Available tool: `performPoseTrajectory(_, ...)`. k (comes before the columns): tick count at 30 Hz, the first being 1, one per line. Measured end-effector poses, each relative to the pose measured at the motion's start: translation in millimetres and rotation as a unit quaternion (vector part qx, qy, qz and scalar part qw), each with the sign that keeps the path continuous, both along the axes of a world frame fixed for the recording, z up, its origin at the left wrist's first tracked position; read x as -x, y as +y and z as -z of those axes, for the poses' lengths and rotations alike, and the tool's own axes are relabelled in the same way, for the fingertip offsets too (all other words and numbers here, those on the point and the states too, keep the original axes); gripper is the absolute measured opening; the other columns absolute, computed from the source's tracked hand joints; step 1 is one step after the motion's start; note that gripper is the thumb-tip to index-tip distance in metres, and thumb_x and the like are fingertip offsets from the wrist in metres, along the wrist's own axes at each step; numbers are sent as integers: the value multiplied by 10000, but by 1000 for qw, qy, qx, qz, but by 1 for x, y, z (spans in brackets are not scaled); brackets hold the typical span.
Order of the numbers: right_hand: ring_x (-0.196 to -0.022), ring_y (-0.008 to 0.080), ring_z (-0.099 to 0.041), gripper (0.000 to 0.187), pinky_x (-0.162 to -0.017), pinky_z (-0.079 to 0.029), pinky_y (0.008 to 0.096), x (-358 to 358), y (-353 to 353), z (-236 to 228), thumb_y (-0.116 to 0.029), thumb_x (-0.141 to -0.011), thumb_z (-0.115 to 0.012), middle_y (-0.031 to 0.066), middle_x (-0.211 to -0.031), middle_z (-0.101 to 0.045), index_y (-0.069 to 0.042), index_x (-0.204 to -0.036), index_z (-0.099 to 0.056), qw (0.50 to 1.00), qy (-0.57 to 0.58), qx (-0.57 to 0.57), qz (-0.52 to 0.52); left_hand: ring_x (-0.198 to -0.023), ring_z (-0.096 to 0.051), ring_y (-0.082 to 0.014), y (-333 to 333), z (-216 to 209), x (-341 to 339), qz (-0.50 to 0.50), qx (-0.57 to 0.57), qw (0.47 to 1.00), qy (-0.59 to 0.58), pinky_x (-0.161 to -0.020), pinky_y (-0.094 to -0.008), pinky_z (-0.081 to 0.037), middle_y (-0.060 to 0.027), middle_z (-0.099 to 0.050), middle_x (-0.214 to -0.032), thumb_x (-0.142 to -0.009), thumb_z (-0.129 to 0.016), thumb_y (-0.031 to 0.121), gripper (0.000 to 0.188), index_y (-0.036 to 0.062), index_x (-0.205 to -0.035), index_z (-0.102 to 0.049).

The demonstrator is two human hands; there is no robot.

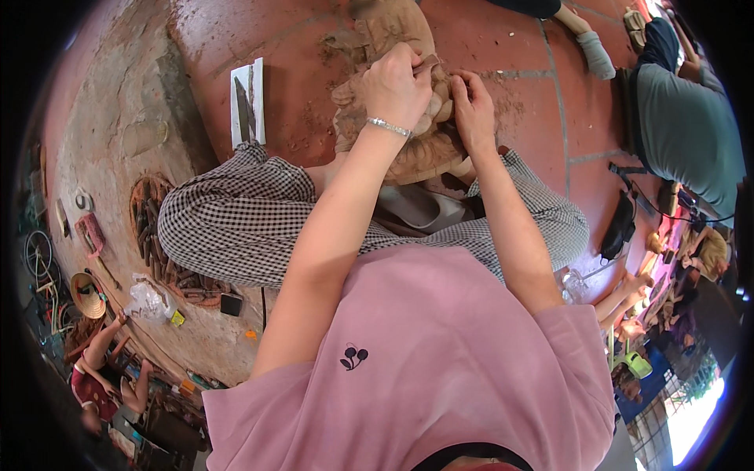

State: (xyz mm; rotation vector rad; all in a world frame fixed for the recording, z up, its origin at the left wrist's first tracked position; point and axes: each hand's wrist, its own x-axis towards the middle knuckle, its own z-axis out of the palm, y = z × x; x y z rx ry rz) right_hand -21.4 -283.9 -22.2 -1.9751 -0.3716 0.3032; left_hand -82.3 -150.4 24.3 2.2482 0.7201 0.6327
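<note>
A brown carved figure [420, 157], apparently wood with rounded, bulging shapes, stands on the floor between my crossed legs. Over its middle, my left hand [397, 90] is closed, pinching a small brown folded piece [426, 64] that looks like sandpaper, pressed to the carving. A beaded bracelet circles that wrist. My right hand [474, 114] grips the right side of the carving, fingers bent and thumb against its surface. Part of the carving lies hidden behind my hands. Brown crumbs or dust are scattered on the tiles around it.
Left of my knee, a dark blade [245, 110] lies on a white sheet [236, 78]. Beyond are a round basket of dark rod-like tools [145, 212], a reddish mallet [90, 233], a plastic bag [149, 302] and a straw hat [86, 294]. A person in grey [683, 125] sits close at right.
</note>
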Motion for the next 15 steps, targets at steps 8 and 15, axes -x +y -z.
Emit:
performPoseTrajectory(8,-872,189,-647,279,-795,-498,310,1,2,-6,-256,-948,-578,113,-914,-681,-15,-1076,-636,999,46,2,10,-717,-699,-284,-2,9,21,2,65,995,-78,-643,-366,-537,-144,-722,-884,-777,-748,140,204,1,-749,-600)
performPoseTrajectory(15,-868,186,-648,273,-803,-498,311,0,0,4,-252,-945,-584,105,-917,-685,-14,-1064,-642,1000,20,-9,13,-679,-682,-242,9,10,16,-22,76,995,-57,-663,-333,-529,-122,-712,-795,-756,-798,202,245,-4,-787,-668)
